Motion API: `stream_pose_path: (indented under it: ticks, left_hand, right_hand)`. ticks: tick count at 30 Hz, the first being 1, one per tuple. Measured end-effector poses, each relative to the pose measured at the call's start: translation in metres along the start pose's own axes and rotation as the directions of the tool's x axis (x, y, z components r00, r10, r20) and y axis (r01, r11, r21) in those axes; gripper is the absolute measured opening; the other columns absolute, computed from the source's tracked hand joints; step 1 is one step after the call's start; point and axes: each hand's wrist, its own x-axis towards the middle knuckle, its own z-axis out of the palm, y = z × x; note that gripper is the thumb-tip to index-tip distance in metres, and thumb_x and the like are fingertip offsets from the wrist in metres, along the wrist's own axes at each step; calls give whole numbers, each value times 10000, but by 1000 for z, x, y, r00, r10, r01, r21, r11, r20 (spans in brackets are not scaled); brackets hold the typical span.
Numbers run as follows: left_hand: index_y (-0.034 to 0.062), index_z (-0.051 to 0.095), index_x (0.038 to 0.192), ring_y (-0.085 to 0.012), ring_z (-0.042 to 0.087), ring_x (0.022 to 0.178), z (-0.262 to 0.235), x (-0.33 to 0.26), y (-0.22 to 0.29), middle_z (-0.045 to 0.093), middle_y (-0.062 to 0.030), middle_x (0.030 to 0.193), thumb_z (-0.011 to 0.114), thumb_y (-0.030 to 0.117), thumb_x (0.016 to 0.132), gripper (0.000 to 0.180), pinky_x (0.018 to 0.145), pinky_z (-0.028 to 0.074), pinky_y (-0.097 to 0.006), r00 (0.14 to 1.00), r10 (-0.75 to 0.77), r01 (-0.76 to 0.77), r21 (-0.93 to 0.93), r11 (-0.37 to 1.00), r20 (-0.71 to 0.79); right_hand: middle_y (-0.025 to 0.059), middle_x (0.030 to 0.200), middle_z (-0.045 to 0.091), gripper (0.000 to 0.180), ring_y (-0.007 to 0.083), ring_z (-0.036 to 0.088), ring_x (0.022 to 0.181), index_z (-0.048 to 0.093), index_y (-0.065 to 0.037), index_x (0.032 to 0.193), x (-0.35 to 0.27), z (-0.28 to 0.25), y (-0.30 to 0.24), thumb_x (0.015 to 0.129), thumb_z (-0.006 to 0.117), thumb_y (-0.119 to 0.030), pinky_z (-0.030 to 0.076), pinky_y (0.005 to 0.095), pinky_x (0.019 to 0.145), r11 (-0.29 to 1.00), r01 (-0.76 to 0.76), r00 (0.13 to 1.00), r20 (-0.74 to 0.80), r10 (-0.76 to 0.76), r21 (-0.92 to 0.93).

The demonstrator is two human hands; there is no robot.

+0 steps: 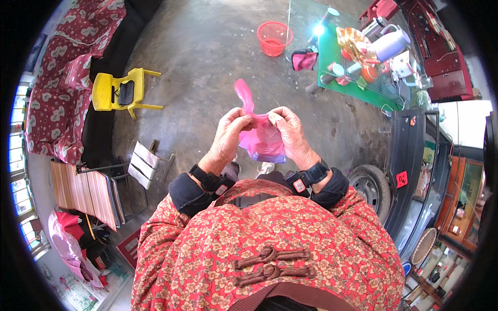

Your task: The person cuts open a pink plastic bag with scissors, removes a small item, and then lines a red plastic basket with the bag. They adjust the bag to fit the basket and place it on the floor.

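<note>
Between my two hands hangs a thin pink plastic bag [263,140], see-through, with something bluish at its lower edge that I cannot make out. My left hand [229,132] pinches the bag's upper left edge, and one loop of it, like a handle, sticks up past those fingers. At the upper right edge of the bag, my right hand [290,132] grips the plastic between thumb and fingers. Both hands are held in front of my body, above the floor.
A red plastic basket [274,39] stands ahead on the floor. To the left are a small yellow chair [120,92] and a folding stool [143,165]. A glass table [332,49] loaded with household things stands far right; a tyre [371,189] is nearer on the right.
</note>
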Motion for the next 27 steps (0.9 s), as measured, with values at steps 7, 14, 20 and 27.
stream_pose_path:
  ticks: [7,14,20,27]
  left_hand:
    - [55,528,826,-138,573,754,-74,81,53,610,-50,820,485,142,865,104,721,447,-270,987,93,-107,-105,989,-131]
    - [71,563,962,-130,584,790,-149,150,110,621,-39,862,488,402,891,347,730,436,-255,995,-79,83,61,995,-64]
    - [25,590,935,-83,546,790,-167,199,138,611,-6,855,557,137,875,131,735,430,-239,987,153,-157,129,979,42]
    - [16,572,843,-97,527,651,-240,265,161,581,-20,735,524,107,870,107,649,438,-245,965,204,-169,210,963,-163]
  right_hand:
    - [-14,821,583,61,68,561,749,541,-62,901,95,34,-10,856,552,-101,479,225,701,981,-66,998,6,66,185]
    - [39,967,595,111,94,562,842,536,-46,957,182,110,-31,861,516,-96,471,257,763,995,-26,999,44,22,94]
    - [-25,866,559,103,34,488,750,546,-73,941,235,147,-32,860,494,-109,412,194,671,994,-113,993,16,113,-9]
    - [-27,810,499,89,74,482,756,526,-64,896,339,132,-20,869,451,-104,414,230,726,971,66,959,-282,2,231]
